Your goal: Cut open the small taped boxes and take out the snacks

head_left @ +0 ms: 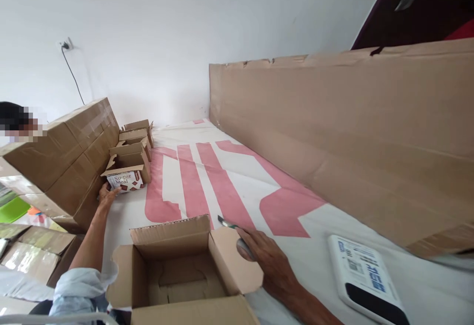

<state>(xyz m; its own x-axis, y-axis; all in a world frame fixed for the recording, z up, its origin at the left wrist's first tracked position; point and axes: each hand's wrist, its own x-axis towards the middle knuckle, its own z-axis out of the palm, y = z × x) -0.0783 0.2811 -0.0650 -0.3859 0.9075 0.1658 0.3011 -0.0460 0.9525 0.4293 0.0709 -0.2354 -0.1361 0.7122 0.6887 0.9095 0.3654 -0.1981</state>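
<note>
My left hand (107, 196) reaches out to the far left, its fingers closed on the near left corner of a small carton printed "Super Meal" (128, 181). The carton's white-and-brown printed side faces me. Behind it stands a row of open brown boxes (129, 159). My right hand (268, 256) is closed around a small utility knife (225, 222), whose blade end points up and left; the palm hides most of the handle. Right in front of me, an open cardboard box (181, 275) has its flaps spread and its inside bare. My right hand is beside its right flap.
A long cardboard panel (340, 137) stands along the right of the table. Stacked taped boxes (70, 152) wall the left, with a person's head (15, 120) beyond. A white device with a black end (366, 275) lies front right. Red-and-white sheeting (222, 182) covers the table.
</note>
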